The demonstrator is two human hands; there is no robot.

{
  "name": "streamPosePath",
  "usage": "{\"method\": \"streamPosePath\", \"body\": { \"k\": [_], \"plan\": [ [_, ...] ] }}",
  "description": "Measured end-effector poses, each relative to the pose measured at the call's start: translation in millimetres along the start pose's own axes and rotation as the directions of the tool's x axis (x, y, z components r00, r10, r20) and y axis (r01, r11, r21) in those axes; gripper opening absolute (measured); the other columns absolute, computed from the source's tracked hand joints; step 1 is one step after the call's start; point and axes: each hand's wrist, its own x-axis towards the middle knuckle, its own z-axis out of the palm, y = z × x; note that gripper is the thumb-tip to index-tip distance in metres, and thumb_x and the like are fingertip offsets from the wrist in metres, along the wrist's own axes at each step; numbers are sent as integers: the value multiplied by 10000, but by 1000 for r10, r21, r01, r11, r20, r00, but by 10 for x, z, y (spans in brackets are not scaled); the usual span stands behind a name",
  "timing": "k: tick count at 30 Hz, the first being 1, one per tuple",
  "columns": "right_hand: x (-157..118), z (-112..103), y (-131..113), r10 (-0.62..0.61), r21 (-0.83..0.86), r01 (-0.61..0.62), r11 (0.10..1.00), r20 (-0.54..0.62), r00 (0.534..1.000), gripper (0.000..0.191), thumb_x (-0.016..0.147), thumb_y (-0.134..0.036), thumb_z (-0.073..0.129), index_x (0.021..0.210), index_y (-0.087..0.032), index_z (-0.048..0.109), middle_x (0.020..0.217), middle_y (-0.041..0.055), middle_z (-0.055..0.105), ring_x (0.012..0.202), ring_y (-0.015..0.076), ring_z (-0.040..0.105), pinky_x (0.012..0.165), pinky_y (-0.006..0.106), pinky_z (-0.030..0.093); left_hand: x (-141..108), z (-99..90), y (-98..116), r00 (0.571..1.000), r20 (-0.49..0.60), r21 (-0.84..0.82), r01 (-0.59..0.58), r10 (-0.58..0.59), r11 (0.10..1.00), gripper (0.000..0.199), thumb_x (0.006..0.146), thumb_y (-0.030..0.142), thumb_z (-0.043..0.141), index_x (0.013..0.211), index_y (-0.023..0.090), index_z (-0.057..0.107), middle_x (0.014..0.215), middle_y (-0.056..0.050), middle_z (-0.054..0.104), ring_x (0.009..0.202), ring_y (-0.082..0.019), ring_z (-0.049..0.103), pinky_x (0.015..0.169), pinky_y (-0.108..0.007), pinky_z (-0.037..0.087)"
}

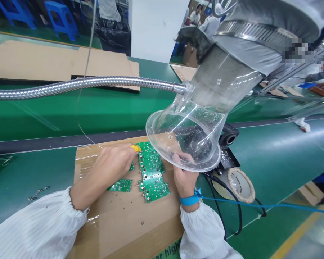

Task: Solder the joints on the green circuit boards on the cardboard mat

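The cardboard sheet [135, 226] lies on the green surface [270, 151], its far edge near a dark strip [51, 141] and its near edge cut off by the picture. Its brown face, dotted with specks, spreads between the forearms and gives room on the near side of the boards; on the far side, the wide rim of a clear hood [175, 166] crowds the space above them.

A column of green circuit boards [152, 174] lies on the cardboard between the two hands, its lower edge stepped. Another green board [121, 185] sits to its left, partly covered by the left forearm.

The left hand [116, 158] has its grip closed on a yellow piece [135, 148] at the column's upper left corner (a thin wire [82, 124] runs down towards this hand). The right hand [185, 176] is just beside the column's right side, fingers bent, partly behind the hood; whether its grip has hold of anything, I cannot tell. A blue band [189, 200] circles that wrist.

A dark tray [229, 160] beyond the right hand holds bright flecks. Near it lies a pale ring-shaped roll [248, 189]. At the back stands a black bag-lined bin [112, 36], its contents hard to make out.
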Motion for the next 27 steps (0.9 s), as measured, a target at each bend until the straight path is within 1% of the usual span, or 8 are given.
{"method": "streamPosePath", "body": {
  "k": [5, 8, 13, 16, 20, 23, 27],
  "plan": [
    [-1, -6, -9, -20, 5, 20, 1000, 0, 1000, 199, 915, -366, 670, 879, -185, 743, 851, 73, 779, 804, 246, 733, 761, 390, 587, 25, 7, 28, 999, 36, 31, 9, -10, 999, 393, 978, 278, 437, 628, 219, 605, 626, -38, 643, 556, -173, 564, 507, -336, 169],
    [-3, -2, -7, -29, 26, 29, 999, -1, 1000, 185, 914, -354, 671, 873, -188, 742, 836, 67, 776, 789, 235, 732, 746, 375, 586, 32, 17, 38, 999, 35, 33, 13, -14, 999, 389, 983, 275, 435, 637, 213, 601, 640, -42, 657, 557, -177, 571, 510, -338, 167],
    [-4, 8, -4, -22, 29, 23, 999, -19, 1000, 196, 903, -367, 676, 857, -189, 743, 828, 67, 777, 784, 235, 728, 737, 374, 589, 55, 7, 65, 997, 71, 6, 25, -25, 1000, 376, 985, 280, 427, 669, 214, 620, 664, -43, 674, 562, -178, 574, 518, -342, 172],
    [-2, 15, -3, -14, 25, 15, 1000, -35, 999, 214, 895, -385, 687, 852, -185, 748, 819, 69, 775, 777, 237, 722, 737, 383, 588, 57, -4, 61, 998, 40, -14, 50, -50, 999, 401, 1005, 328, 421, 677, 213, 622, 651, -51, 660, 569, -184, 569, 531, -344, 186],
    [-2, 20, -2, 36, 57, -33, 998, -51, 998, 226, 901, -402, 692, 889, -184, 754, 853, 73, 783, 815, 240, 727, 770, 393, 588, 45, 1, 22, 995, -10, -20, 97, -97, 995, 462, 1031, 409, 390, 680, 215, 620, 644, -50, 639, 580, -183, 564, 545, -342, 235],
    [1, 19, 9, 58, 84, -52, 995, -69, 996, 231, 903, -409, 700, 903, -184, 752, 882, 75, 789, 841, 242, 734, 791, 397, 590, 49, 17, 8, 997, -9, -6, 78, -78, 997, 460, 1036, 404, 384, 704, 213, 638, 665, -53, 657, 595, -187, 580, 543, -343, 232],
    [3, 18, 36, 54, 84, -48, 995, -66, 996, 222, 899, -398, 711, 906, -180, 754, 890, 78, 788, 847, 244, 733, 795, 399, 584, 73, 38, 33, 998, 34, -11, 52, -52, 999, 421, 1024, 365, 412, 714, 209, 651, 657, -58, 669, 592, -203, 597, 533, -343, 204]
  ]
}}
